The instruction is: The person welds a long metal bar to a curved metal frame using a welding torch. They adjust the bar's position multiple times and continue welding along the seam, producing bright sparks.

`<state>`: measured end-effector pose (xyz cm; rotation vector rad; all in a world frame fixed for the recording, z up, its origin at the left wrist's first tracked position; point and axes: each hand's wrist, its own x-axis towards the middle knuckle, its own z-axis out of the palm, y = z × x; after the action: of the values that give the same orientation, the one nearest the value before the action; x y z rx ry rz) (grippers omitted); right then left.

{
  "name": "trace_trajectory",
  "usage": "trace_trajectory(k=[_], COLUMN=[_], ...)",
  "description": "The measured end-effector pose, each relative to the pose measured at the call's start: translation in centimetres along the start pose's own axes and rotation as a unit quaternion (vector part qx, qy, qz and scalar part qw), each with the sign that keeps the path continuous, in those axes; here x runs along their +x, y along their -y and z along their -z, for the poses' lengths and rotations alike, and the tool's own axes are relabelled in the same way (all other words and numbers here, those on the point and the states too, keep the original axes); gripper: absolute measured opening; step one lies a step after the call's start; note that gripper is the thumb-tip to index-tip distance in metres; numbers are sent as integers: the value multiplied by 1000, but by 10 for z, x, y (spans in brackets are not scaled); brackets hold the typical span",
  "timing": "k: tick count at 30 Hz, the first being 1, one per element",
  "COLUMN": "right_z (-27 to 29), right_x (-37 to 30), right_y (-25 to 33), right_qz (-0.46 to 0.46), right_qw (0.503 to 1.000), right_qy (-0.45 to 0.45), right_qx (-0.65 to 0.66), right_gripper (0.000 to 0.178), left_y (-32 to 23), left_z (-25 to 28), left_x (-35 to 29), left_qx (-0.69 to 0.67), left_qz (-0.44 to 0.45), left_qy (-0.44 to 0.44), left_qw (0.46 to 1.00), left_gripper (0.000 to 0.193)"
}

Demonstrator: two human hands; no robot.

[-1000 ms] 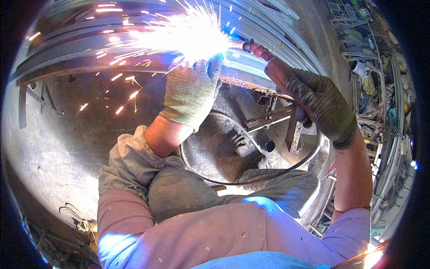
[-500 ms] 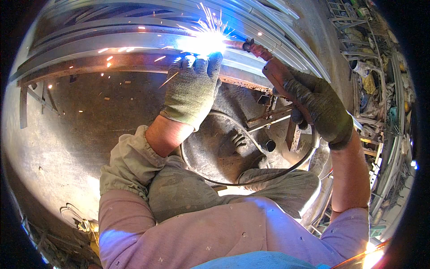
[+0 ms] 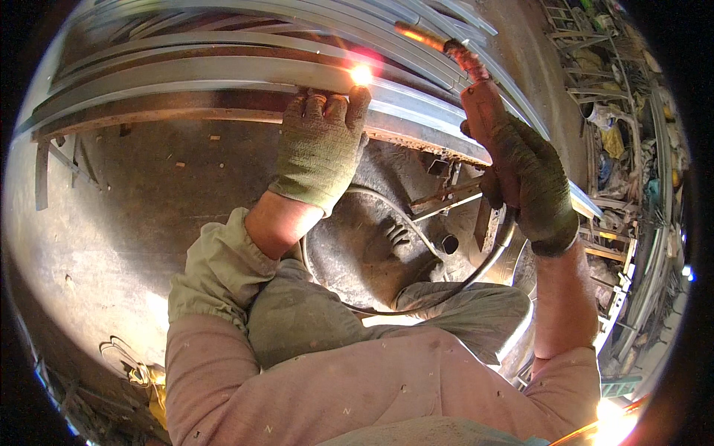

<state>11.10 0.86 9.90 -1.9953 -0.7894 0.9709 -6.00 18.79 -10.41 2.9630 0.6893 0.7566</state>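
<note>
Just beyond the left hand (image 3: 318,152), a glowing spot (image 3: 361,75) sits on the crosswise grey bar (image 3: 223,73).
Left fingers (image 3: 358,108) lie together, grip unclear; the right hand (image 3: 529,178) clasps the torch (image 3: 483,110), nozzle (image 3: 424,36) farther off, rightward.

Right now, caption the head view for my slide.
Gloved right hand holds a welding torch clear of a glowing spot beside the left hand.

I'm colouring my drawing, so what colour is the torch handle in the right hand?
The torch handle is dull reddish brown, best seen in the head view.
</note>
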Motion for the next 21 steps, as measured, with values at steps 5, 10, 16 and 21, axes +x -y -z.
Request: trace_trajectory(k=[5, 10, 16, 21], right_z=[-2, 18, 57, 39], right_x=[18, 39, 54, 50], right_y=[-43, -102, -164, -146], right_qz=[53, 26, 72, 50], right_qw=[994, 976, 953, 970], right_qy=[-15, -68, -91, -101], right_qx=[99, 203, 279, 218], right_gripper=[52, 55, 47, 42], left_y=[-5, 3, 9, 8], left_z=[12, 18, 16, 13], left_x=[4, 4, 3, 1], left_qx=[0, -7, -56, -56], left_qz=[32, 14, 0, 6], left_qy=[25, 15, 25, 36], left_qw=[999, 1000, 998, 998], left_gripper=[89, 84, 75, 75])
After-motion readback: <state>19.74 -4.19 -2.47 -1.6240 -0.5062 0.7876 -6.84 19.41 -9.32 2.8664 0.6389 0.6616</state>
